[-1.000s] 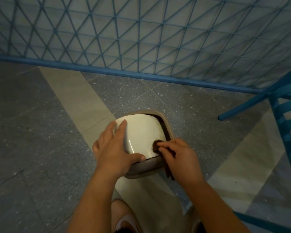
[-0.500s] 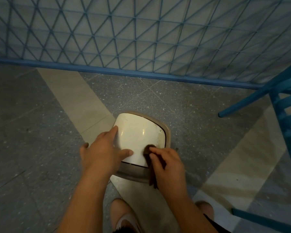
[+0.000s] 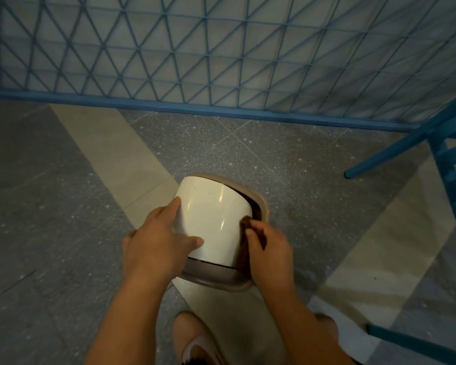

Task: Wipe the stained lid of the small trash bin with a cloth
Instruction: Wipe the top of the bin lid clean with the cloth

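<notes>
A small trash bin [image 3: 261, 204] with a tan rim stands on the floor in front of me. Its cream swing lid [image 3: 216, 214] is tilted up, its curved top facing me. My left hand [image 3: 161, 238] rests on the lid's left side, fingers straight and thumb spread across the lower front. My right hand [image 3: 269, 248] pinches a dark brown cloth [image 3: 244, 241] against the lid's right edge. Most of the cloth is hidden under that hand.
A blue wire-mesh fence [image 3: 221, 56] with a blue base rail runs across the back. Blue chair legs [image 3: 395, 151] stand at the right, another blue bar at the lower right. My shoe [image 3: 198, 349] is just below the bin on the grey and beige floor.
My right hand has slid the cloth from the lid's lower front to its right edge. The lid has tipped further up. My left hand stays on the lid's left side.
</notes>
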### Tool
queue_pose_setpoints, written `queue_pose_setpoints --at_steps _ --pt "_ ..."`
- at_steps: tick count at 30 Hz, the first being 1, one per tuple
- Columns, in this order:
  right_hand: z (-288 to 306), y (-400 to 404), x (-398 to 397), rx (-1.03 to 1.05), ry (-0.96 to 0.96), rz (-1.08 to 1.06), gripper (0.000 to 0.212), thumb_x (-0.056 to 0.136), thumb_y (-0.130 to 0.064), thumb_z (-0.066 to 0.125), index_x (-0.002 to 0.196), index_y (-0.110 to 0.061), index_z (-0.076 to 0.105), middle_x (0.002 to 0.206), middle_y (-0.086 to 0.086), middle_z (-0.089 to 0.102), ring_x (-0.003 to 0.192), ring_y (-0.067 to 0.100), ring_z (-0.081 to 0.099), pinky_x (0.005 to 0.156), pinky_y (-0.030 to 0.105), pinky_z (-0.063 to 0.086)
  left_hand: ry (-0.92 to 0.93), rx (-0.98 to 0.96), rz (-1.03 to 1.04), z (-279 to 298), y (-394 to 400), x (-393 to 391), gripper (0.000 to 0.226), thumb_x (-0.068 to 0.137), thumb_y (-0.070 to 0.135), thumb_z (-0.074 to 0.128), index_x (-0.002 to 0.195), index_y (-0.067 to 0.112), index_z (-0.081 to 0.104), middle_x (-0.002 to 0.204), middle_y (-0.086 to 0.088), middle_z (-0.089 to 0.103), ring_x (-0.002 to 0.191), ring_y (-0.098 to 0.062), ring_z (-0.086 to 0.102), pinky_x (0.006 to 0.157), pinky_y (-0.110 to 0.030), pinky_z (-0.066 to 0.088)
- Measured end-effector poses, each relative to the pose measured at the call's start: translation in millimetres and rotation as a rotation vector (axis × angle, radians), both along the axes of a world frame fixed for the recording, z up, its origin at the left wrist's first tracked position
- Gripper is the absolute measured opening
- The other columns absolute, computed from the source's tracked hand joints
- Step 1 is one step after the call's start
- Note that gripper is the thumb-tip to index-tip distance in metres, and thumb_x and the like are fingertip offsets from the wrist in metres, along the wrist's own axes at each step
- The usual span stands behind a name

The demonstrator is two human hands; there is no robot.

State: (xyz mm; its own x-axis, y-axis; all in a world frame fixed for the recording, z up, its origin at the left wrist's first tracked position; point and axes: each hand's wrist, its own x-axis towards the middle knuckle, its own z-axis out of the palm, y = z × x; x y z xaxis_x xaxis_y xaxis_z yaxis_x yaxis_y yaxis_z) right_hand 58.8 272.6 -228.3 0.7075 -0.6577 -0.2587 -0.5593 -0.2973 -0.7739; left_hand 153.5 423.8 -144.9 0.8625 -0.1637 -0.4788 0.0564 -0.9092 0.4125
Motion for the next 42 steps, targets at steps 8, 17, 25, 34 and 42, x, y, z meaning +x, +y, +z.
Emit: queue_pose_setpoints --at_steps 8,17,25,34,42 --pt "24 -2 41 -0.079 -0.140 0.060 0.025 0.094 -0.030 0.052 0.116 -0.030 0.065 0.115 -0.009 0.055 0.100 0.005 0.054 0.093 0.021 0.044 0.037 -0.048 0.035 -5 1 -1 0.089 0.076 0.042 0.073 0.149 0.037 0.021 0.150 0.007 0.033 0.133 -0.021 0.038 0.112 -0.047 0.028" --pt "50 23 66 -0.515 -0.263 0.805 0.030 0.087 -0.032 0.048 0.105 -0.024 0.070 0.091 0.005 0.057 0.076 0.023 0.059 0.054 0.034 0.051 0.063 -0.238 0.194 -23 5 -1 0.115 0.065 0.033 0.083 0.150 0.039 0.006 0.149 0.011 0.038 0.130 -0.021 0.045 0.105 -0.049 0.039" --pt "57 28 99 -0.602 -0.182 0.874 0.019 0.088 -0.026 0.058 0.101 -0.023 0.072 0.094 0.005 0.056 0.082 0.023 0.057 0.064 0.025 0.039 0.060 -0.266 0.197 -28 8 -1 0.117 0.066 0.033 0.084 0.151 0.034 0.003 0.148 0.007 0.039 0.132 -0.021 0.043 0.107 -0.048 0.038" --pt "54 22 115 -0.575 -0.168 0.872 0.019 0.090 -0.031 0.056 0.100 -0.030 0.072 0.096 0.002 0.053 0.087 0.021 0.053 0.066 0.032 0.045 0.079 -0.305 0.277 -30 11 1 0.124 0.060 0.033 0.087 0.151 0.033 0.002 0.147 0.005 0.036 0.131 -0.022 0.043 0.104 -0.048 0.040" --pt "39 -2 100 -0.361 -0.219 0.509 0.021 0.092 -0.031 0.056 0.109 -0.029 0.070 0.103 -0.003 0.053 0.092 0.014 0.053 0.077 0.023 0.042 0.050 -0.329 0.277 -25 9 0 0.100 0.061 0.028 0.087 0.144 0.028 0.031 0.138 0.003 0.040 0.123 -0.022 0.046 0.102 -0.047 0.043"
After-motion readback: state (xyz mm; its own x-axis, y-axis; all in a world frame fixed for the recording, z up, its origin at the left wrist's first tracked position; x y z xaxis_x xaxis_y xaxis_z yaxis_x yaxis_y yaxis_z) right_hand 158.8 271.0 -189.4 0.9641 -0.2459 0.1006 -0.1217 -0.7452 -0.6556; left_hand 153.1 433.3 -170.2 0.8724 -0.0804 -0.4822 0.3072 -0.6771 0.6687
